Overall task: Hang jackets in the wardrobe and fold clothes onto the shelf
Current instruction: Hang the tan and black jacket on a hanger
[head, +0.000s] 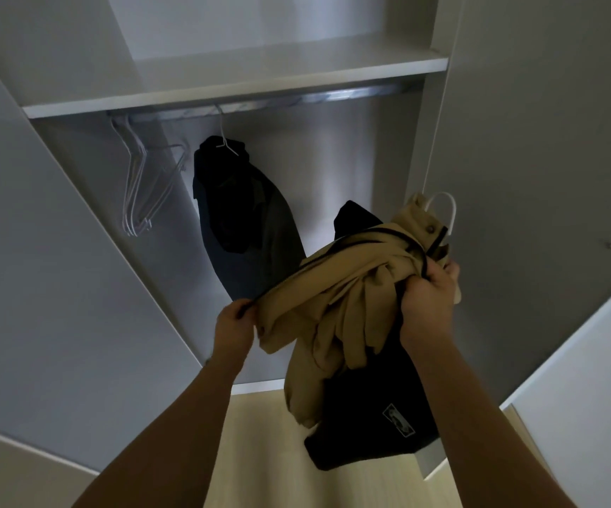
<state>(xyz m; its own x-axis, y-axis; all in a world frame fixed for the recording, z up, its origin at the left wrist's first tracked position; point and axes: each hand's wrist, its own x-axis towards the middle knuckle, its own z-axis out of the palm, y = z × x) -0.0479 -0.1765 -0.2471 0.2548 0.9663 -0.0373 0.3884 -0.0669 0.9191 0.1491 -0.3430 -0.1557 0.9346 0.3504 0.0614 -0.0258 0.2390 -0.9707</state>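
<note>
I hold a tan jacket point(340, 298) bunched up in front of the open wardrobe. My left hand point(236, 324) pinches its dark-trimmed edge at the left. My right hand point(430, 298) grips the bunched collar area together with a white hanger point(446, 210), whose hook sticks up above the fabric. A black garment point(373, 423) with a small patch hangs below the tan jacket, under my right hand. Inside, a dark jacket point(245, 218) hangs on a white hanger from the metal rail point(333, 96).
Several bare wire hangers point(142, 185) hang at the rail's left end. A white shelf point(245, 82) runs above the rail. Wardrobe doors stand open at left point(40, 251) and right point(538, 177). Light wood floor point(260, 452) lies below.
</note>
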